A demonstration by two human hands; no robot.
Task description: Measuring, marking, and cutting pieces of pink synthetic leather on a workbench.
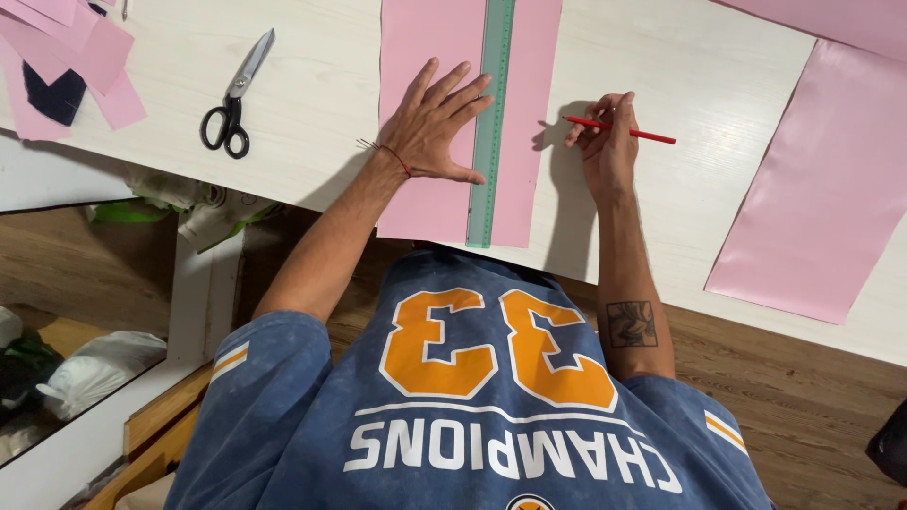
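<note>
Far out to the left of our left grip, a heap of pink offcuts (80, 52) with one dark scrap (55, 94) among them sits at the corner of the desk (312, 104). Nearer to that grip, but well apart from it, lies a pair of scissors (234, 94) with black handles, blades shut and pointing away from us.

Our left grip (436, 127) is released and spread flat, palm down on the pink sheet (425, 57), with a thin red string about the wrist. Its fingertips and thumb touch the left edge of the green ruler (492, 123), which lies lengthwise along the sheet, just to the right of the grip, and overhangs the near edge of the desk together with the sheet.

A narrow strip of the same pink sheet shows on the far side of the ruler, between the two grips. Our right grip (605, 137) is clenched on a red pencil (624, 130), held across the fingers with the tip towards the sheet's right edge; the tip is just beside that edge, and we cannot tell whether it touches.

Well to the right of that grip a larger pink sheet (822, 189) lies slantwise on the desk.
</note>
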